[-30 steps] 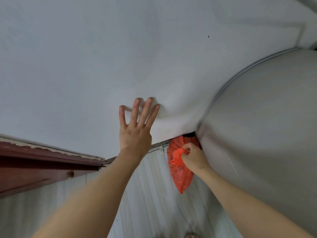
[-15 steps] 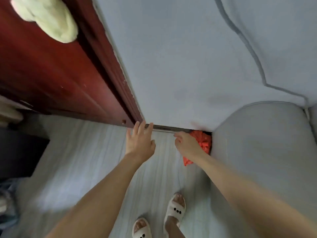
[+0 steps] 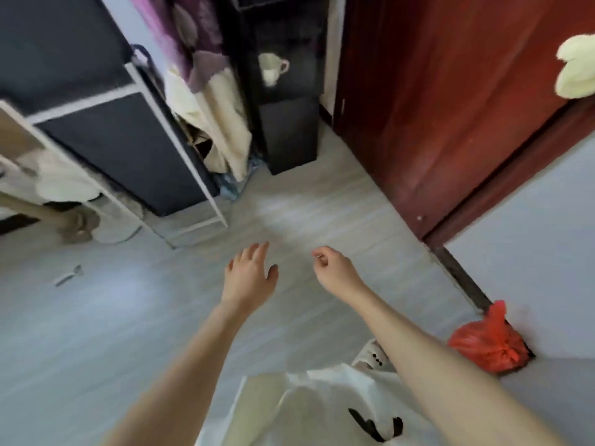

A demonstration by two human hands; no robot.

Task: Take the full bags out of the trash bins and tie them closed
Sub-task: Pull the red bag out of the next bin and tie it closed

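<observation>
At far left a dark fabric cabinet (image 3: 106, 136) with a white frame stands on the pale wood-look floor (image 3: 96, 317). The left hand (image 3: 249, 273) hovers over the floor, fingers spread and relaxed, holding nothing. Just beside it the right hand (image 3: 335, 270) hangs with fingers loosely curled, also empty. Behind them rises a red-brown door (image 3: 434, 107). At lower right the red bag (image 3: 489, 344) sits knotted on the floor against the wall, well apart from both hands. No writing is legible.
</observation>
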